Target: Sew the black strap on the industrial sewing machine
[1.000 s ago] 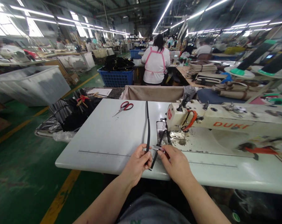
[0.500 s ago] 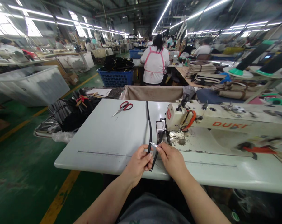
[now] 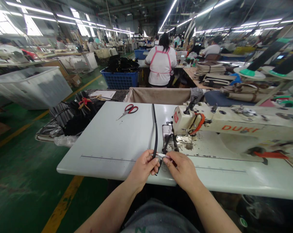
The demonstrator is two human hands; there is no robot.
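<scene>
Left hand (image 3: 144,166): grip narrow, fingertips closed on the near part of a slim black strip (image 3: 156,135), which ran away across the pale surface (image 3: 112,139) toward its far edge. Right hand (image 3: 181,169): grip pinched on a small pointed metal tool (image 3: 162,155), its tip up against the left fingers and the strip; whether it touched the strip, could not tell. A second black strip (image 3: 167,144) came from the sewing machine (image 3: 224,124) toward the hands, partly hidden by the right fingers. Machine head stood just beyond the right hand, crowding that side; left side of the surface lay open but for red-handled scissors (image 3: 127,111) near the far edge and a printed ruler scale (image 3: 107,159). Off the left edge, a dark bundle (image 3: 72,113) with a red tie. Beyond the far edge, a beige cloth-lined bin (image 3: 158,95), then a blue basket (image 3: 119,80) heaped with black pieces, and a seated person (image 3: 160,64) in pink straps, back turned. Large thread cones (image 3: 264,60) rose at right.
</scene>
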